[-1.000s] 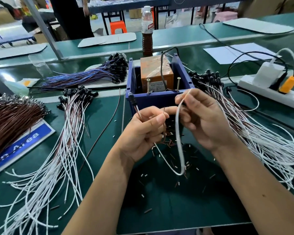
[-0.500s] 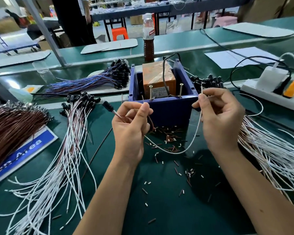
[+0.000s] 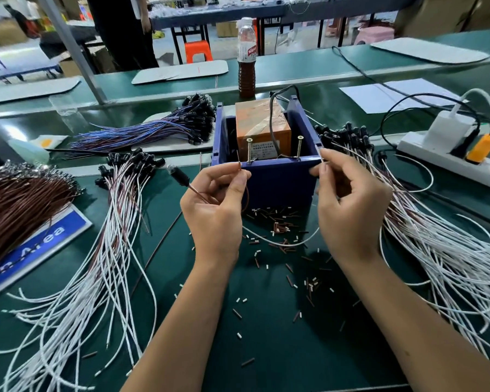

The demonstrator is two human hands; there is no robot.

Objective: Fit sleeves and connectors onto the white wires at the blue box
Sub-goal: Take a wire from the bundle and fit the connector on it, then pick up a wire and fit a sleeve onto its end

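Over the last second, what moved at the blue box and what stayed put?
Both hands spread apart and rose to the blue box front rim. The left hand now pinches the brown wire end at the rim's left; the right hand pinches the white wire end at the right corner. The wire's loop flattened into a shallow sag. Box, wire bundles and power strip look unmoved.

Box point(image 3: 277, 182) sits mid-table, a taped block point(image 3: 262, 124) inside it, two screws point(image 3: 249, 149) standing at its near wall. Bottle point(image 3: 246, 56) behind the box. Left hand point(image 3: 214, 213) and right hand point(image 3: 348, 210) just in front of the box, one wire point(image 3: 280, 244) sagging between them. Wire bundles left point(image 3: 91, 250) and right point(image 3: 441, 244); power strip point(image 3: 447, 157) far right. Small cut bits point(image 3: 277, 227), maybe sleeves, scattered on table point(image 3: 280, 349) before the box.
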